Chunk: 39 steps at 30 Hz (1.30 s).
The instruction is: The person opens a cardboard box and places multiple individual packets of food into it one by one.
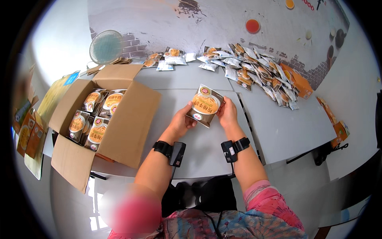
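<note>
Between my two hands I hold a brown and orange food packet (206, 104) above the grey table, its printed front facing up. My left hand (184, 118) pinches its left edge, thumb on top. My right hand (228, 112) is closed on its right edge. To the left stands an open cardboard box (129, 123) with its flaps folded out. Several packets of the same look (98, 133) stand inside it in rows. Both wrists wear black strapped devices.
A big heap of packets (262, 71) lies at the back right, beside an orange carton (297, 81). A smaller group of packets (173, 55) lies at the back middle. Behind the box stands a round mesh fan (106, 47). A seam runs across the table (278, 131) right of my hands.
</note>
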Each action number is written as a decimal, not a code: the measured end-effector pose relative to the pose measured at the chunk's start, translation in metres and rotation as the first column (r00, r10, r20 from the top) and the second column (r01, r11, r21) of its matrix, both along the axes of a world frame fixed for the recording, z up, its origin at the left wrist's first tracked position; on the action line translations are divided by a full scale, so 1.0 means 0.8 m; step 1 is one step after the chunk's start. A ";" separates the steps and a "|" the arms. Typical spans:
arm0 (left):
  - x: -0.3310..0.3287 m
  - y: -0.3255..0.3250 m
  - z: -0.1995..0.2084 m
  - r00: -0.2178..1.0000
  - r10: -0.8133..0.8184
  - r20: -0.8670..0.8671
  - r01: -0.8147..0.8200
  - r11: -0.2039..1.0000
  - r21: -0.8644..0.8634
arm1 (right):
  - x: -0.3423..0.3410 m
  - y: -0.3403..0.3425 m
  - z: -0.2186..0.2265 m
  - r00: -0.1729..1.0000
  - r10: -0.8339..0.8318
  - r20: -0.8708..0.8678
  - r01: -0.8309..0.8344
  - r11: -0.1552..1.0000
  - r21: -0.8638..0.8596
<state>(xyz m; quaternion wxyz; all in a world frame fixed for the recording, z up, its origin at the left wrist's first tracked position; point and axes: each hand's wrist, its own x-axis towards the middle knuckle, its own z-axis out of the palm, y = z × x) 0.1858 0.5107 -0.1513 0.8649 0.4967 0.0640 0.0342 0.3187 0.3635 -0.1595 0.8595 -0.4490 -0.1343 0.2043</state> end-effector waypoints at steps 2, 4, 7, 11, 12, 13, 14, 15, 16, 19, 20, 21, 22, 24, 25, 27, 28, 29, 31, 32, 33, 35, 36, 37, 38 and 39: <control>0.000 -0.003 0.000 1.000 -0.026 0.012 0.026 1.000 0.006 | -0.006 -0.001 0.007 1.000 -0.031 0.002 0.031 0.999 -0.027; 0.003 -0.006 -0.004 0.999 -0.022 0.048 0.023 1.000 -0.010 | -0.013 -0.003 0.016 1.000 0.009 -0.014 -0.009 1.000 -0.027; 0.007 -0.006 -0.008 0.992 0.033 0.121 -0.029 0.999 -0.030 | -0.015 -0.003 0.020 0.991 0.135 0.001 -0.135 0.990 -0.028; 0.008 -0.007 -0.007 0.963 0.116 0.242 -0.117 0.993 -0.014 | -0.023 0.000 0.013 0.962 0.273 0.022 -0.268 0.956 -0.121; 0.007 -0.007 -0.006 0.956 0.144 0.255 -0.138 0.990 -0.039 | -0.030 0.001 0.015 0.957 0.289 0.009 -0.284 0.947 -0.152; 0.006 -0.006 -0.002 0.947 0.172 0.273 -0.160 0.985 -0.067 | -0.036 0.001 0.020 0.946 0.323 0.017 -0.314 0.928 -0.199; 0.006 -0.004 -0.003 0.942 0.188 0.277 -0.173 0.982 -0.075 | -0.041 0.001 0.024 0.933 0.358 0.023 -0.342 0.907 -0.246; 0.005 -0.001 -0.005 0.938 0.204 0.280 -0.188 0.979 -0.083 | -0.045 0.002 0.026 0.919 0.393 0.027 -0.369 0.883 -0.291; 0.007 -0.001 -0.006 0.933 0.217 0.287 -0.198 0.976 -0.096 | -0.045 0.002 0.025 0.919 0.392 0.046 -0.360 0.881 -0.306; 0.010 -0.001 -0.007 0.931 0.234 0.280 -0.215 0.972 -0.099 | -0.043 0.003 0.015 0.919 0.378 0.113 -0.320 0.881 -0.349; 0.009 -0.003 -0.007 0.932 0.230 0.279 -0.210 0.973 -0.099 | -0.042 0.003 0.012 0.919 0.367 0.143 -0.296 0.883 -0.363; 0.009 -0.004 -0.006 0.934 0.225 0.278 -0.205 0.974 -0.098 | -0.041 0.003 0.010 0.919 0.355 0.173 -0.271 0.886 -0.377; 0.008 -0.004 -0.005 0.935 0.220 0.277 -0.201 0.975 -0.096 | -0.042 0.005 0.008 0.920 0.345 0.186 -0.258 0.891 -0.374; 0.009 -0.001 -0.009 0.936 0.228 0.266 -0.209 0.973 -0.100 | -0.043 0.007 0.007 0.922 0.323 0.213 -0.231 0.901 -0.367; 0.009 0.000 -0.009 0.937 0.231 0.262 -0.211 0.972 -0.101 | -0.041 0.008 0.004 0.919 0.321 0.231 -0.223 0.903 -0.369; 0.010 -0.001 -0.010 0.940 0.215 0.266 -0.203 0.976 -0.073 | -0.036 0.009 -0.003 0.911 0.316 0.267 -0.205 0.906 -0.371; 0.010 -0.001 -0.010 0.940 0.211 0.268 -0.203 0.978 -0.058 | -0.037 0.009 -0.002 0.907 0.306 0.290 -0.189 0.910 -0.369; 0.010 -0.002 -0.010 0.941 0.223 0.254 -0.218 0.975 -0.050 | -0.039 0.009 -0.001 0.903 0.296 0.313 -0.172 0.914 -0.368; 0.008 -0.005 -0.010 0.943 0.245 0.226 -0.244 0.969 -0.031 | -0.040 0.009 -0.001 0.893 0.288 0.345 -0.156 0.918 -0.364; 0.008 -0.005 -0.009 0.942 0.247 0.227 -0.245 0.969 -0.034 | -0.039 0.009 -0.002 0.889 0.292 0.354 -0.157 0.918 -0.364; 0.008 -0.006 -0.008 0.941 0.249 0.228 -0.247 0.968 -0.038 | -0.038 0.009 -0.003 0.884 0.295 0.363 -0.158 0.918 -0.363; 0.007 -0.004 -0.009 0.942 0.248 0.224 -0.246 0.968 -0.037 | -0.038 0.009 -0.003 0.887 0.313 0.339 -0.182 0.912 -0.367; 0.007 -0.002 -0.011 0.944 0.246 0.221 -0.245 0.969 -0.034 | -0.038 0.010 -0.002 0.888 0.323 0.326 -0.195 0.909 -0.369; 0.006 -0.001 -0.010 0.944 0.246 0.219 -0.245 0.969 -0.033 | -0.041 0.009 0.001 0.903 0.318 0.287 -0.204 0.908 -0.366; 0.006 -0.001 -0.010 0.947 0.229 0.226 -0.230 0.973 -0.022 | -0.045 0.008 0.005 0.917 0.314 0.247 -0.213 0.907 -0.364; 0.006 -0.002 -0.009 0.949 0.212 0.232 -0.215 0.977 -0.011 | -0.048 0.008 0.007 0.928 0.310 0.206 -0.222 0.906 -0.361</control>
